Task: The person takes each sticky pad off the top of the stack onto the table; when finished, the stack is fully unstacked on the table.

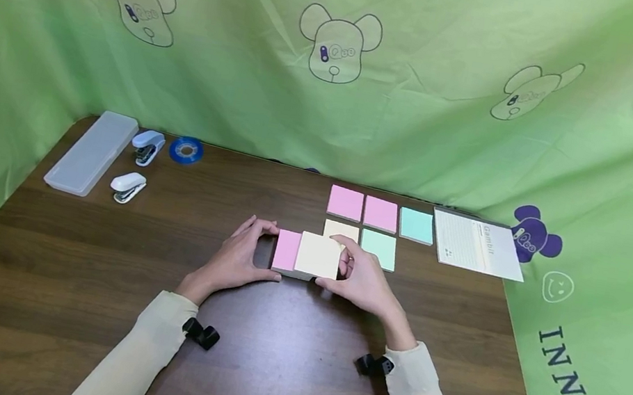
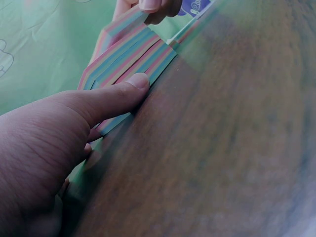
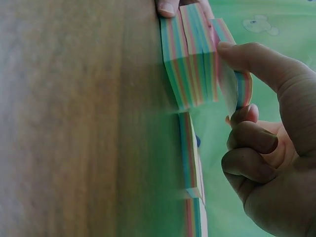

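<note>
Cream-topped sticky-note pad [image 1: 319, 255] hangs pinched in the right hand [image 1: 367, 281], over a pink-topped stack [image 1: 286, 251] that the left hand [image 1: 235, 255] grips on the wooden table [image 1: 275, 360]; beyond lie more pads [image 1: 381, 214] and a notebook [image 1: 473, 245].

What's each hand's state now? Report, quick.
Left hand: closed, holding the stack.
Right hand: closed, pinching a cream pad.

Head pic bright, glare on table [image 1: 291, 341]; 2 wrist pics dimmer, part-blurred.
</note>
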